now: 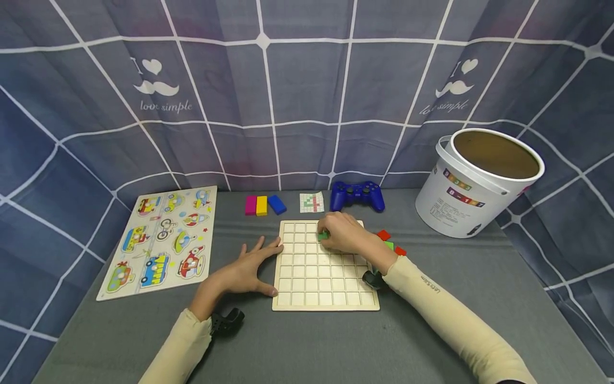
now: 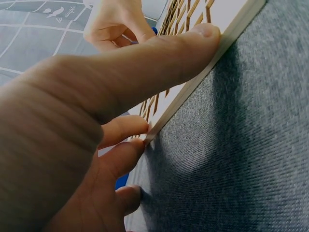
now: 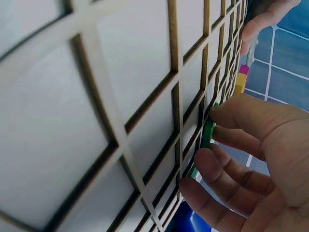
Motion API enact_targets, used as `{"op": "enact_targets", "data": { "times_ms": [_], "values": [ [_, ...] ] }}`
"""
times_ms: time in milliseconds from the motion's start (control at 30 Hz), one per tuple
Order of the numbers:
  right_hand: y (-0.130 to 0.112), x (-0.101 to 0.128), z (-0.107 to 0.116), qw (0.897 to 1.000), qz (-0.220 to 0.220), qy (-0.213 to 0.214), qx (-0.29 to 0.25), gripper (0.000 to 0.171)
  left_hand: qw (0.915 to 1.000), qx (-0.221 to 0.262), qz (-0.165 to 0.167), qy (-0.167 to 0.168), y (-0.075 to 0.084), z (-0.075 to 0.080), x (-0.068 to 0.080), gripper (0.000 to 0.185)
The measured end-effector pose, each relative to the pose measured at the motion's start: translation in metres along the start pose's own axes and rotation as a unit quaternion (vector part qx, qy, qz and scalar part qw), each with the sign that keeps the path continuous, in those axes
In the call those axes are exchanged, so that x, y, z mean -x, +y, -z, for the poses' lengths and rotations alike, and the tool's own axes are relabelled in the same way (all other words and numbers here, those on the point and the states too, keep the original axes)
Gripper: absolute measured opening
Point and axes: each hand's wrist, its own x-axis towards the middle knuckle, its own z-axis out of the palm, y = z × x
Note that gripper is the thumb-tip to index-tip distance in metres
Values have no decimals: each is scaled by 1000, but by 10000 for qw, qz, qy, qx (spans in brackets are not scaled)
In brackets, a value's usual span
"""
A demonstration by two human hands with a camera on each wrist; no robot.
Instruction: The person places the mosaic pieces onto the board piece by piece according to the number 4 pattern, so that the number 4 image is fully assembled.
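A wooden grid board [image 1: 307, 298] with raised square cells lies flat on the grey cloth. My right hand [image 1: 342, 232] reaches over its upper part and pinches a small green square tile [image 1: 323, 235] between thumb and fingers. In the right wrist view the green tile [image 3: 208, 131] stands close over the cells, and a bit of another green piece [image 3: 193, 172] shows beyond the fingertips. Spread along the board's left edge, my left hand [image 1: 244, 271] touches it with thumb and fingertips. The left wrist view shows the thumb [image 2: 203, 36] lying on the rim.
Past the board's right side lie red tiles [image 1: 384, 234] and a green tile [image 1: 389, 245], partly behind my right arm. Behind it are magenta, yellow and blue blocks [image 1: 261, 206], a pattern card [image 1: 312, 202] and a blue game controller [image 1: 357, 196]. A picture puzzle [image 1: 184, 229] lies left, a white bucket [image 1: 460, 200] right.
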Motion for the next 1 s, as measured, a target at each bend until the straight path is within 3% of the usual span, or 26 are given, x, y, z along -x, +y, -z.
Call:
{"op": "enact_targets", "data": {
  "times_ms": [133,267,367,433,767,1000],
  "values": [
    [-1,2,-1,10000,-41,-29,65,22,10000,42,-14,-36,0,0,-1,105],
    [-2,8,0,9998,-159,74,3,2,10000,24,9,-59,1,-1,0,106],
    [-1,17,6,9992,-247,308,-89,19,10000,-45,4,-10,0,-1,1,106],
    [3,25,12,9984,-279,469,-115,21,10000,-76,-17,22,1,-1,1,106],
    [31,91,37,9942,-642,859,20,17,9999,-100,-94,100,2,-1,0,105],
    [34,134,34,9943,-872,618,-46,18,9999,-43,-115,90,3,0,1,105]
  ]
}}
